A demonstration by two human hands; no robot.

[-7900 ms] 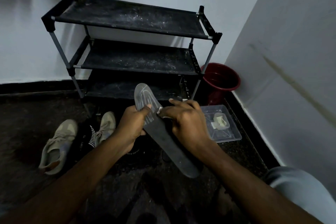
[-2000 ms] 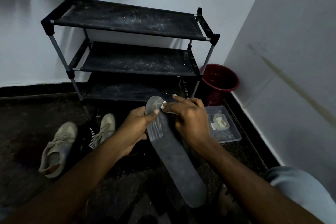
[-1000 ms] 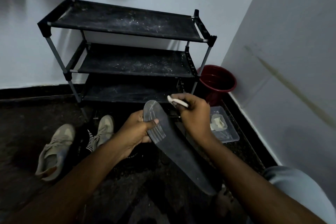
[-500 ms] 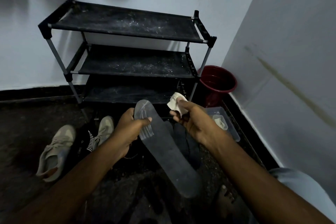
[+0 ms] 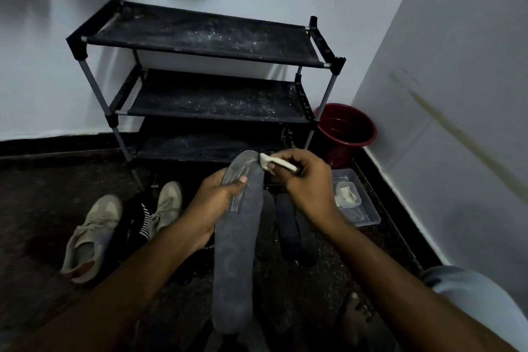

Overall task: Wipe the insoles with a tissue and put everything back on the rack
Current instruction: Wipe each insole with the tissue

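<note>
**Tissue at the insole's tip**

The insole (image 5: 237,251) is held above the floor (image 5: 43,194), its tip toward the rack (image 5: 205,86). The left hand (image 5: 211,206) grips it near the top, thumb across its face. The right hand (image 5: 308,183) pinches a folded tissue (image 5: 278,163) against the tip's right edge. Spare insoles (image 5: 288,223) lie on the floor just beneath. Shoes (image 5: 91,231) lie to the left; a box (image 5: 368,214) and a bucket (image 5: 345,128) sit right of the rack.
</note>
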